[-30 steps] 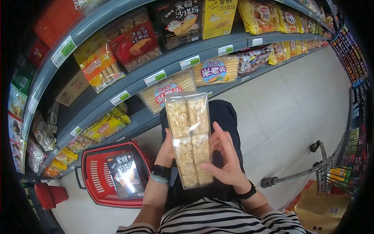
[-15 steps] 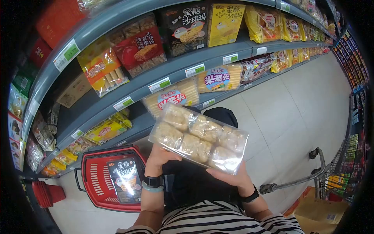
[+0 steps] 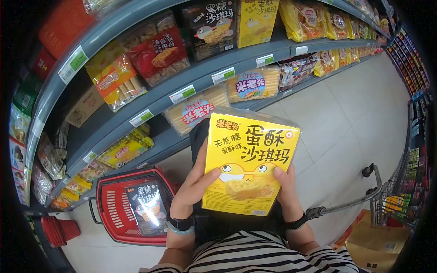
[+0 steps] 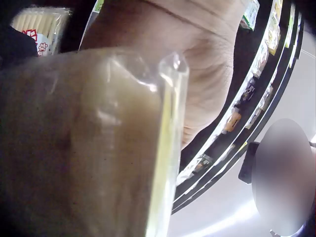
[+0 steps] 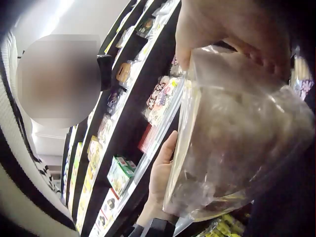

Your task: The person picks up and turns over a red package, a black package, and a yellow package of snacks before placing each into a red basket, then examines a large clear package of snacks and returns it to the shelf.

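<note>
In the head view a yellow sachima pack [image 3: 250, 157] faces up, held over the person's dark-clad lap. The left hand [image 3: 196, 182] grips its left edge, thumb laid on the printed front. At the opposite edge the right hand [image 3: 287, 186] does likewise, thumb on top; the fingers of both hands are hidden beneath. In the left wrist view the pack's clear plastic side [image 4: 108, 143] fills the foreground, with the left hand's palm [image 4: 202, 69] behind it. From the right wrist, the right hand [image 5: 222, 29] is at one end of the pack [image 5: 242, 128], the left hand [image 5: 160, 180] at the other.
A red shopping basket [image 3: 107, 230] stands on the floor at left, a black sachima pack [image 3: 146, 207] lying in it. Shelves [image 3: 200, 70] of packaged snacks curve across the front. Stacked red baskets [image 3: 59, 229] are far left. A trolley frame [image 3: 339, 208] and golden-brown carton [image 3: 375, 245] stand at right.
The pack has been turned from its clear side, showing the pastry blocks, through a tilt to its yellow front. Both hands have shifted to its two side edges.
</note>
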`<action>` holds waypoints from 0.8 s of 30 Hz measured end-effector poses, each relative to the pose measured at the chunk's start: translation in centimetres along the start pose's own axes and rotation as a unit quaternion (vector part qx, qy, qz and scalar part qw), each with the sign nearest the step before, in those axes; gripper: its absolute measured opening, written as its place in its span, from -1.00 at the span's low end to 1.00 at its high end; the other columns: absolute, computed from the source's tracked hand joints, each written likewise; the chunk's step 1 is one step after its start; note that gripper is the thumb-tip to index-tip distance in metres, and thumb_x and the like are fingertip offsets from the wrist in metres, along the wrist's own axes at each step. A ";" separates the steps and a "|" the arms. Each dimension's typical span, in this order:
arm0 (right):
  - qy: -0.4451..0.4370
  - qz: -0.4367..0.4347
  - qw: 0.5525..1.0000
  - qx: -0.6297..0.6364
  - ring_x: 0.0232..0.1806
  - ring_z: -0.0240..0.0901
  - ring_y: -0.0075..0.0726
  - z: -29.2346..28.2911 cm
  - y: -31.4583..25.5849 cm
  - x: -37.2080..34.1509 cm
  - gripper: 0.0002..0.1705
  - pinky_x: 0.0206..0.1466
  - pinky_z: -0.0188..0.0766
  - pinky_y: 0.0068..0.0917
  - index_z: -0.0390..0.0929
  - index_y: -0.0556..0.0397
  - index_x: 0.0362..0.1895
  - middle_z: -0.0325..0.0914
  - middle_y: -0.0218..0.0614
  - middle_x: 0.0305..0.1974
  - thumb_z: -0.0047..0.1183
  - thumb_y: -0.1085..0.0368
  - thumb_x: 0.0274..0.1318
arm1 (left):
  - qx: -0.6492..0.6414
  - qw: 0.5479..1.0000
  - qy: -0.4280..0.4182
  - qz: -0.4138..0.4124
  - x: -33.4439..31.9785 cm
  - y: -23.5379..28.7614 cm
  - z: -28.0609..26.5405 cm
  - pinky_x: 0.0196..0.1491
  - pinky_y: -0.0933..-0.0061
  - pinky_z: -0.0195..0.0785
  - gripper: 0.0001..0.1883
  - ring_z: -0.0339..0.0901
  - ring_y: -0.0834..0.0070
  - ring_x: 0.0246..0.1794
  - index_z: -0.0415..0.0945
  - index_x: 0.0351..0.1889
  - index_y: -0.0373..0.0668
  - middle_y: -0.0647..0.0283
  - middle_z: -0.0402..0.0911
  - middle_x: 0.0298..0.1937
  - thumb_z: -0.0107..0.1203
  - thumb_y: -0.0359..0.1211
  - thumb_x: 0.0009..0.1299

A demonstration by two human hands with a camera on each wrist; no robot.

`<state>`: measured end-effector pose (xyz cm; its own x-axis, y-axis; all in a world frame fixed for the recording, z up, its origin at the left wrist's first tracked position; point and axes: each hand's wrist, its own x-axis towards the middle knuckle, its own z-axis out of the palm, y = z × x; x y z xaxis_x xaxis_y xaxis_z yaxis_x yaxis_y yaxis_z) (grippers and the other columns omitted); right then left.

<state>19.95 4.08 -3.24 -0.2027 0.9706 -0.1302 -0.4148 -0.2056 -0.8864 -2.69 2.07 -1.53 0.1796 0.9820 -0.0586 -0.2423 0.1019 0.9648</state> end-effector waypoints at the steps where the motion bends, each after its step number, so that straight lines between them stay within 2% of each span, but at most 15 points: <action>1: 0.003 -0.001 1.000 0.001 0.09 0.34 -0.37 0.0 -0.1 -0.1 -0.32 0.17 0.25 -0.43 0.12 0.21 0.24 0.39 -0.17 0.07 0.05 0.27 0.05 | -0.011 1.000 -0.005 -0.007 -0.1 -0.2 -0.1 0.39 0.43 -0.32 -0.25 -0.19 0.43 0.45 -0.28 0.44 -0.29 0.12 -0.11 0.46 -0.08 -0.42 0.39; 9: 0.010 0.015 1.000 0.021 0.07 0.35 -0.36 -0.1 -0.2 -0.4 -0.35 0.14 0.27 -0.45 0.15 0.23 0.21 0.40 -0.15 0.05 0.02 0.24 0.06 | -0.041 0.999 -0.011 -0.018 -0.6 -0.2 0.6 0.40 0.44 -0.36 -0.28 -0.23 0.41 0.47 -0.29 0.45 -0.28 0.11 -0.17 0.48 -0.17 -0.40 0.40; 18: 0.017 0.009 0.998 0.058 0.01 0.43 -0.33 0.0 -0.1 -0.5 -0.40 0.07 0.37 -0.44 0.19 0.22 0.18 0.42 -0.12 0.04 0.02 0.22 0.08 | -0.004 1.000 -0.008 0.012 -0.8 0.2 1.1 0.40 0.44 -0.39 -0.29 -0.25 0.38 0.48 -0.30 0.45 -0.26 0.10 -0.20 0.49 -0.20 -0.34 0.41; 24: 0.006 0.017 0.999 0.044 0.02 0.41 -0.34 -0.4 0.1 -0.6 -0.35 0.07 0.36 -0.45 0.16 0.22 0.20 0.41 -0.14 0.04 0.04 0.17 0.08 | -0.003 1.000 0.003 0.006 -1.1 0.4 1.3 0.39 0.44 -0.35 -0.31 -0.21 0.39 0.47 -0.30 0.45 -0.25 0.09 -0.18 0.48 -0.23 -0.33 0.43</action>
<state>20.36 3.50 -3.42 -0.2071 0.9642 -0.1658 -0.4843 -0.2482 -0.8389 -1.72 0.82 -0.73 0.1701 0.9843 -0.0480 -0.2495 0.0902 0.9642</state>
